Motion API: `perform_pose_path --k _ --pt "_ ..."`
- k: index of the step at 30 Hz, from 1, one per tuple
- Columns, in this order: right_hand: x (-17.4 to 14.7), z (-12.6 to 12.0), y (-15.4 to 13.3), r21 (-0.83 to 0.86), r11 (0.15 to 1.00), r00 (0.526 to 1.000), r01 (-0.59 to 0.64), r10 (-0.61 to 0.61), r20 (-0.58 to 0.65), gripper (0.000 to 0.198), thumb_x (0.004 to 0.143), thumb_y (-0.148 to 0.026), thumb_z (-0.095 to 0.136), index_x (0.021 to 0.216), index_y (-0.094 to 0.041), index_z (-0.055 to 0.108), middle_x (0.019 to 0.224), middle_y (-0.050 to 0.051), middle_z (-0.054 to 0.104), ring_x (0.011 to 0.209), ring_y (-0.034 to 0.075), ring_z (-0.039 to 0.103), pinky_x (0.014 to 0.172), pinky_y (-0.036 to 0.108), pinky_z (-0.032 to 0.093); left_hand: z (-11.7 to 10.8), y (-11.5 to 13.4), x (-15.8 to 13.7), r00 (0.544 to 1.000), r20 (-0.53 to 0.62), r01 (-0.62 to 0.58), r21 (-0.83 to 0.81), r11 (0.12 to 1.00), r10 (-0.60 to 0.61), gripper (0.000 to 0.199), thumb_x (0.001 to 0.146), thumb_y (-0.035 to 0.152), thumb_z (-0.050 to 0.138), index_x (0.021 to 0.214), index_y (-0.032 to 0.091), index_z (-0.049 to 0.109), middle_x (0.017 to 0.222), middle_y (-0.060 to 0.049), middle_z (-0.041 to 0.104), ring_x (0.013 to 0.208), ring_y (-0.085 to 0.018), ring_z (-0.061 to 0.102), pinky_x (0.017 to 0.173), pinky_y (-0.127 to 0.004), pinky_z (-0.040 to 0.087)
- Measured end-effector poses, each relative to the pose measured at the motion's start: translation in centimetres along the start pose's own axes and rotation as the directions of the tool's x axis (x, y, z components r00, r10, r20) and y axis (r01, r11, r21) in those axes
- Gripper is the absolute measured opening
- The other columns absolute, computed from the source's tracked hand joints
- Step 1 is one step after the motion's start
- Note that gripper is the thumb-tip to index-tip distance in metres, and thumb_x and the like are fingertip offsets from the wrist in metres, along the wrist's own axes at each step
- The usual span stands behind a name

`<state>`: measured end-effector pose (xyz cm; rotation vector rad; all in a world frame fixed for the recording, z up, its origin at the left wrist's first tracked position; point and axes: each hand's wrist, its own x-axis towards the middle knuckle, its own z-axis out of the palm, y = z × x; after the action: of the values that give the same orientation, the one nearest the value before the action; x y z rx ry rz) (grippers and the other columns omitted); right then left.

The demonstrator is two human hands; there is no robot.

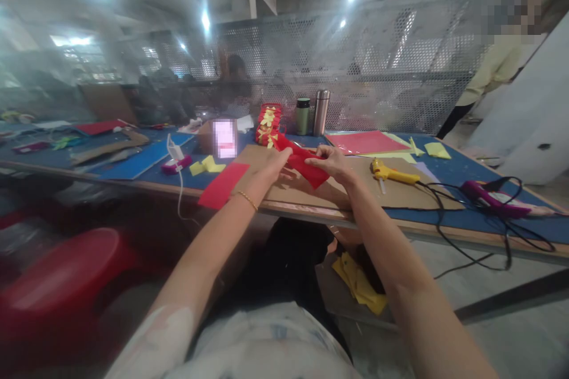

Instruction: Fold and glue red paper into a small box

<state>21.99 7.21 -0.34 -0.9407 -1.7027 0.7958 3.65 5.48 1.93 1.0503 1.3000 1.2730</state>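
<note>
A red sheet (314, 173), bent or folded, is held between my two hands above a brown cardboard sheet (284, 192). My left hand (279, 161) grips its left side, thumb on top. At its right edge my right hand (329, 161) pinches it with thumb and fingers. Whether the sheet is paper or felt cannot be made out. Just behind stands a red piece with yellow bows (269, 124). To the right on the cardboard lies a yellow glue gun (393, 173). A flat red sheet (224, 185) lies left of my left hand.
Behind are a green flask (303, 116) and a steel thermos (321, 112). A blurred phone (224, 138) leans near yellow scraps (207, 166). Purple power strips (176, 164) and black cables (444, 207) lie on the table. A person (493, 65) stands at right; a red stool (66, 272) is at left.
</note>
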Motion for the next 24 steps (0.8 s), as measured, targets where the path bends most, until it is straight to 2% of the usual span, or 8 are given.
perform_pose_path --k 2,7,11,14,19,24 --pt "-0.2 0.0 -0.2 0.024 0.999 0.999 0.025 -0.024 -0.031 0.060 0.060 -0.070 0.078 0.060 -0.024 0.040 0.058 -0.004 0.047 0.059 0.012 0.044 0.052 0.024 0.033 -0.2 -0.1 0.6 1.000 0.006 0.017 -0.030 0.999 -0.017 0.012 0.076 0.023 0.074 0.086 0.017 0.071 0.059 -0.009 0.070 0.070 -0.031 0.075 0.073 -0.042 0.059" --pt "-0.3 -0.5 -0.4 0.029 0.999 0.989 0.044 -0.039 -0.142 0.060 0.070 -0.075 0.067 0.057 -0.024 0.040 0.056 -0.004 0.040 0.056 0.011 0.036 0.051 0.026 0.028 -1.8 -0.9 1.2 1.000 -0.025 -0.023 -0.163 0.986 0.019 0.020 0.071 0.011 0.071 0.091 0.014 0.071 0.063 -0.008 0.073 0.075 -0.031 0.077 0.081 -0.047 0.062" --pt "0.1 -1.0 0.2 -0.010 1.000 0.975 0.026 -0.028 -0.222 0.054 0.073 -0.071 0.064 0.057 -0.024 0.042 0.057 -0.003 0.040 0.057 0.012 0.037 0.052 0.026 0.028 -3.4 -1.8 1.0 0.992 -0.055 -0.121 -0.281 0.952 0.110 0.029 0.068 0.008 0.076 0.096 0.015 0.072 0.074 -0.006 0.077 0.095 -0.029 0.077 0.095 -0.043 0.060" --pt "0.5 -1.0 0.8 -0.048 0.999 0.967 0.024 -0.035 -0.252 0.050 0.073 -0.068 0.062 0.057 -0.024 0.044 0.058 -0.002 0.043 0.059 0.013 0.038 0.053 0.027 0.030 -4.5 -2.5 0.4 0.988 -0.029 -0.149 -0.349 0.925 0.149 0.036 0.068 0.007 0.079 0.102 0.017 0.073 0.089 -0.006 0.081 0.107 -0.028 0.075 0.103 -0.042 0.058" --pt "0.9 -0.8 1.6 -0.105 0.994 0.958 0.037 -0.065 -0.280 0.043 0.072 -0.061 0.065 0.058 -0.024 0.050 0.059 -0.001 0.049 0.062 0.015 0.041 0.056 0.028 0.030 -5.7 -3.7 -0.5 0.990 0.039 -0.111 -0.398 0.911 0.137 0.027 0.073 0.007 0.080 0.099 0.014 0.074 0.095 -0.010 0.081 0.106 -0.029 0.075 0.105 -0.047 0.057" --pt "0.9 -0.7 1.8 -0.079 0.996 0.957 0.037 -0.058 -0.283 0.045 0.073 -0.064 0.063 0.059 -0.023 0.051 0.058 -0.001 0.048 0.059 0.014 0.040 0.053 0.028 0.030 -6.0 -4.5 -1.2 0.987 0.047 -0.120 -0.432 0.894 0.155 0.030 0.075 0.009 0.081 0.103 0.014 0.073 0.104 -0.011 0.081 0.112 -0.028 0.074 0.108 -0.047 0.055"
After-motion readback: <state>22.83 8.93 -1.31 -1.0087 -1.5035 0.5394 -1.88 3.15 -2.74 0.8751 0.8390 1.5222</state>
